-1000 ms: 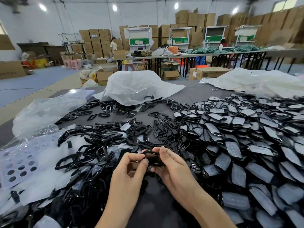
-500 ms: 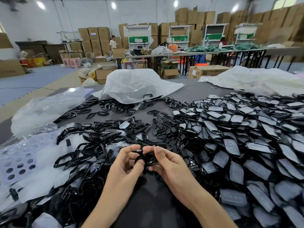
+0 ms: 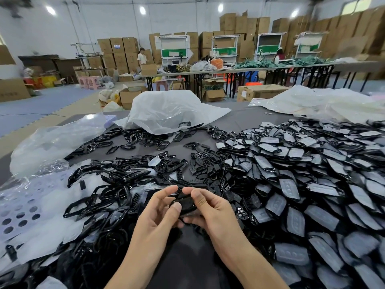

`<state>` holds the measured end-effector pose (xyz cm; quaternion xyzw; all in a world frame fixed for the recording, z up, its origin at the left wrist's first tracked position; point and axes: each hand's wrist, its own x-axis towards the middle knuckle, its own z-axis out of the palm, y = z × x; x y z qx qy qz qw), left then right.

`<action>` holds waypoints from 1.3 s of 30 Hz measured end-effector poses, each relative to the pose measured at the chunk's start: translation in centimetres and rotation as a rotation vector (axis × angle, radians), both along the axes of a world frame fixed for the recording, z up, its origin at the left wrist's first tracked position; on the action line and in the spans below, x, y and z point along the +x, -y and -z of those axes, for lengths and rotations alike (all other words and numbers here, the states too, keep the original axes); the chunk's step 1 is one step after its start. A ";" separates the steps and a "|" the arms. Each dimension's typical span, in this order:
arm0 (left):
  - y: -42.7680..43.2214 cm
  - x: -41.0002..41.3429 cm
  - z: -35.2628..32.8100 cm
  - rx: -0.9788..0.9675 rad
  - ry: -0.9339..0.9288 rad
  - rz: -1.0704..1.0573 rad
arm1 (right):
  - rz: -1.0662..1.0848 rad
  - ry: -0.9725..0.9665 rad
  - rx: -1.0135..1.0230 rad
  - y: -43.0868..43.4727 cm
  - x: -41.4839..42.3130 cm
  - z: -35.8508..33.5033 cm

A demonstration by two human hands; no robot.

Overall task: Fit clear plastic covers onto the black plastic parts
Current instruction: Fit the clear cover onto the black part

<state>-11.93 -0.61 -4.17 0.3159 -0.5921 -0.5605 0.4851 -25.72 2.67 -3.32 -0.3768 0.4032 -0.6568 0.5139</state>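
I find left hand [image 3: 154,222] and right hand [image 3: 214,213] both pinching one black part [image 3: 185,205], near centre, beside the finished pile [image 3: 291,180]. I cannot make out the cover. Risk: uneven thumb pressure seats it crooked.

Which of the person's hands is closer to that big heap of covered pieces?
Right. The right hand lies next to the heap's near edge, gripping the black part. The left hand holds that part's other side, farther from the heap, beside the black frames.
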 end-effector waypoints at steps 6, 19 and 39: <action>0.3 -0.5 0.5 -0.114 0.137 -0.209 | 0.023 0.068 0.043 0.2 0.3 0.3; 1.1 0.9 -0.1 -0.042 0.138 -0.041 | -0.014 -0.086 0.009 0.1 0.0 0.2; 5.0 0.0 0.4 -0.631 0.939 -0.418 | 0.399 -0.353 0.063 0.5 -1.4 1.1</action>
